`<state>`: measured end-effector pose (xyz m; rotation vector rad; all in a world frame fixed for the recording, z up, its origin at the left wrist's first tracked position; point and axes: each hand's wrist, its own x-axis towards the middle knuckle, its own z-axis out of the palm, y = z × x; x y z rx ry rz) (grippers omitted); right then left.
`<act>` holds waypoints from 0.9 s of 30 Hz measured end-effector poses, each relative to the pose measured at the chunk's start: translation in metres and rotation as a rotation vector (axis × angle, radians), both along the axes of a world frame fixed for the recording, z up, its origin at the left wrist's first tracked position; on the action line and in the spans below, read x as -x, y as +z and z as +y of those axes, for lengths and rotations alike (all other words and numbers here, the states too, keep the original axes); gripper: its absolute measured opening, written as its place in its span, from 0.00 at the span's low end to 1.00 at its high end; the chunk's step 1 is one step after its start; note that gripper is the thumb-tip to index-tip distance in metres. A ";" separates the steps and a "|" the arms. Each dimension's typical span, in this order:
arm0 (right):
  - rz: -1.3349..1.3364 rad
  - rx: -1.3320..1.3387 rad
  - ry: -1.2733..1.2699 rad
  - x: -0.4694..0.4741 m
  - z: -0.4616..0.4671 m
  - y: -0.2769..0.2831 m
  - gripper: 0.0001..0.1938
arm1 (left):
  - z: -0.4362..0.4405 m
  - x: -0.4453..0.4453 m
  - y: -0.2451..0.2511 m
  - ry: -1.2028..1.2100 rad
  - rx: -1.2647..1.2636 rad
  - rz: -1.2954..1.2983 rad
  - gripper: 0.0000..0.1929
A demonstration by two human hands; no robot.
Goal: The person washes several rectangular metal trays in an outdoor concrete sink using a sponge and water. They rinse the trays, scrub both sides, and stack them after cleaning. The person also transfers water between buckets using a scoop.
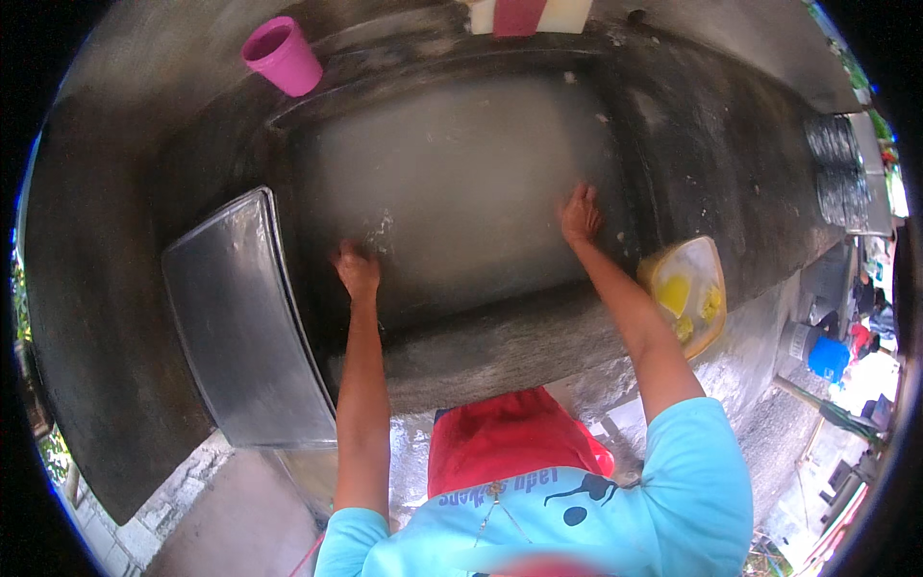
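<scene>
Murky water stands in a dark concrete basin (pixel 469 360) in front of me, with a pale, blurred rectangular area across its middle. My left hand (pixel 357 270) is at the basin's left side, its fingers bent down and their tips hidden. On the right side and farther forward, my right hand (pixel 582 216) reaches down with curled fingers. Whether either hand grips something under the surface cannot be told. Left of my left forearm lie shiny metal trays (pixel 241 324), one on another. Beside my right forearm sits a yellowish plastic container (pixel 714 260) with yellow pieces inside.
A pink plastic cup (pixel 292 61) stands on the back left ledge. At the back is a cream and red block-like object (pixel 530 16). Stacked metal trays (pixel 840 173) stand at the far right. A blue container (pixel 828 359) is beyond the counter.
</scene>
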<state>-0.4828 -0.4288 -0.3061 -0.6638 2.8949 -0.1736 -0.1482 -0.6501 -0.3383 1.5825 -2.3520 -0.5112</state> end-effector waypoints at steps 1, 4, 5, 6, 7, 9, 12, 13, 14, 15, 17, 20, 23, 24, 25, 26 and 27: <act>0.042 0.038 0.054 -0.002 -0.001 -0.001 0.22 | 0.001 -0.003 0.003 0.075 -0.005 -0.005 0.15; 0.076 0.106 0.121 -0.006 -0.002 -0.006 0.23 | -0.006 -0.013 0.011 0.193 -0.262 -0.150 0.17; 0.105 0.150 0.137 -0.006 -0.002 -0.009 0.23 | -0.008 -0.015 0.010 0.208 -0.349 -0.197 0.18; 0.086 0.122 0.147 -0.006 -0.002 -0.012 0.23 | -0.009 -0.018 0.009 0.227 -0.388 -0.200 0.18; 0.096 0.125 0.165 -0.005 -0.001 -0.015 0.24 | -0.011 -0.020 0.006 0.240 -0.383 -0.186 0.18; 0.097 0.116 0.175 -0.002 0.000 -0.020 0.24 | -0.013 -0.022 0.000 0.263 -0.347 -0.136 0.18; 0.091 0.093 0.176 0.001 0.001 -0.024 0.24 | -0.013 -0.021 -0.004 0.286 -0.322 -0.055 0.18; 0.102 0.094 0.195 0.002 0.002 -0.025 0.24 | -0.012 -0.020 -0.003 0.293 -0.361 -0.050 0.18; 0.114 0.097 0.214 0.003 0.002 -0.025 0.25 | -0.012 -0.019 -0.001 0.300 -0.381 -0.045 0.18; 0.114 0.078 0.210 0.003 0.002 -0.026 0.24 | -0.012 -0.018 0.002 0.316 -0.419 -0.021 0.18; 0.151 0.073 0.218 0.004 0.002 -0.026 0.24 | -0.012 -0.014 0.009 0.334 -0.423 0.021 0.19; 0.200 -0.078 0.255 0.000 -0.003 -0.027 0.24 | -0.010 -0.011 0.019 0.347 -0.417 0.261 0.21; 0.240 -0.127 0.358 -0.023 -0.015 -0.025 0.24 | -0.010 -0.008 0.024 0.380 -0.371 0.399 0.25; 0.232 0.064 0.407 -0.036 -0.020 -0.022 0.23 | -0.011 -0.007 0.026 0.398 -0.372 0.450 0.26; 0.164 0.194 0.411 -0.054 -0.025 -0.018 0.23 | -0.011 -0.007 0.028 0.404 -0.362 0.501 0.27; 0.088 0.300 0.404 -0.074 -0.035 -0.014 0.23 | -0.010 -0.007 0.030 0.428 -0.333 0.546 0.29; 0.116 0.234 0.564 -0.091 -0.050 -0.009 0.23 | -0.010 -0.007 0.032 0.443 -0.380 0.599 0.29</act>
